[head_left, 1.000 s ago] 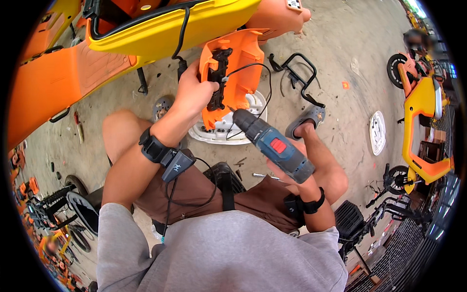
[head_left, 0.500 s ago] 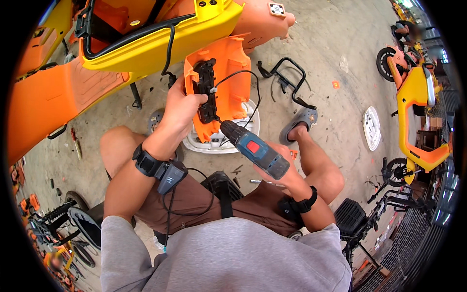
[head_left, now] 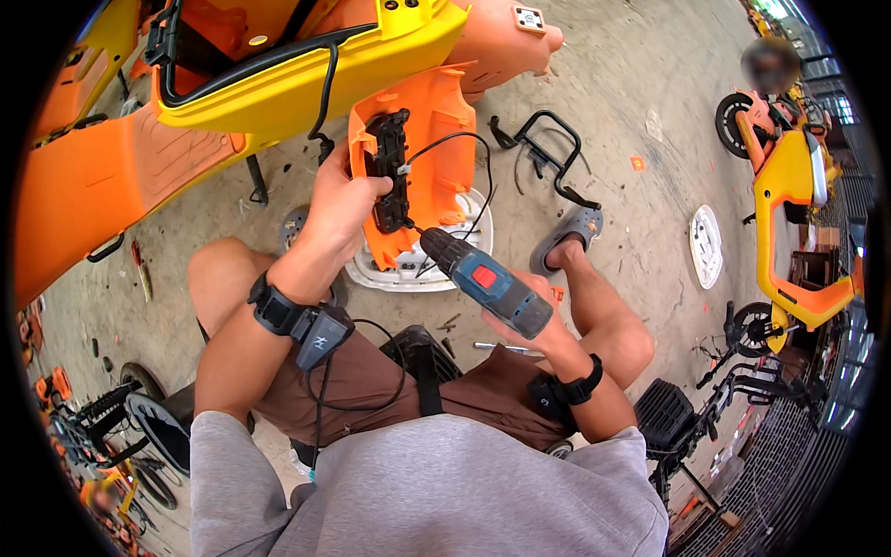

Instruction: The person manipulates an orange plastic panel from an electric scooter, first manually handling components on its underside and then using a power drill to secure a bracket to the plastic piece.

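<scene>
The big orange and yellow scooter body point(head_left: 232, 102) fills the upper left, lying tilted above the concrete floor point(head_left: 650, 111). Just right of it, and touching its yellow edge, stands the orange plastic panel point(head_left: 422, 158), upright, with a black part point(head_left: 390, 172) fixed down its face and a thin black cable point(head_left: 464, 176) looping off to the panel's right. Under the panel lies a white cover point(head_left: 418, 274) on the floor. Right of the panel sit a black metal bracket point(head_left: 552, 153) and, farther out, a white disc point(head_left: 705, 246). The left hand point(head_left: 343, 200) is closed around the panel's left edge, fingers on the black part. The right hand point(head_left: 529, 325), below and right of the panel, is wrapped round the grip of a blue cordless drill point(head_left: 483, 278); its tip seems to meet the panel's lower end, though the contact is too small to confirm.
</scene>
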Motion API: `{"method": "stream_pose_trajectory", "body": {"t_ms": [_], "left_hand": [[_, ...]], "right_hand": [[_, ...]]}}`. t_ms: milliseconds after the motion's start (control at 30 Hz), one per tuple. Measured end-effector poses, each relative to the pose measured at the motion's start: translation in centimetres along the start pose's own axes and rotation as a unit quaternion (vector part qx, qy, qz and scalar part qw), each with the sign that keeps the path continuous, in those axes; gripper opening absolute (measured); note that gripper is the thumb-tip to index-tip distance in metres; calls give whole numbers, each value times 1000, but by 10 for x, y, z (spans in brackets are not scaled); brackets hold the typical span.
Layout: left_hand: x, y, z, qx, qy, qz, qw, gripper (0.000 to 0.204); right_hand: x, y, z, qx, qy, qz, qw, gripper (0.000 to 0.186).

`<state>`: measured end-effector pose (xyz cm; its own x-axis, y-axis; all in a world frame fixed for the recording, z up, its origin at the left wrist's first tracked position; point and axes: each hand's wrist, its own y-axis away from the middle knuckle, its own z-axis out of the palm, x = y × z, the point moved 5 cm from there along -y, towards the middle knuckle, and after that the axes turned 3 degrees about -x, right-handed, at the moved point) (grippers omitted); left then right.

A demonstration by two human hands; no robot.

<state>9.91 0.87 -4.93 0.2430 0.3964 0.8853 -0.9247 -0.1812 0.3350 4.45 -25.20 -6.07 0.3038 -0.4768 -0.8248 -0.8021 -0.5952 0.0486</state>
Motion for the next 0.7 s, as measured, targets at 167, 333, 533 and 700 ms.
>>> {"method": "stream_pose_trajectory", "body": {"t_ms": [167, 333, 533, 700], "left_hand": [[-3, -1, -5, 8, 3, 3, 1000, 55], [0, 4, -4, 28, 7, -9, 1000, 53], [-3, 3, -5, 29, 25, -23, 999, 52], [-2, 6, -1, 30, 26, -25, 999, 51]], "right_hand": [[24, 8, 14, -19, -82, 40, 996, 18], [34, 15, 36, -54, -310, 182, 932, 20], [37, 21, 37, -58, -234, 131, 962, 28], [47, 26, 40, -47, -227, 166, 958, 22]]}}
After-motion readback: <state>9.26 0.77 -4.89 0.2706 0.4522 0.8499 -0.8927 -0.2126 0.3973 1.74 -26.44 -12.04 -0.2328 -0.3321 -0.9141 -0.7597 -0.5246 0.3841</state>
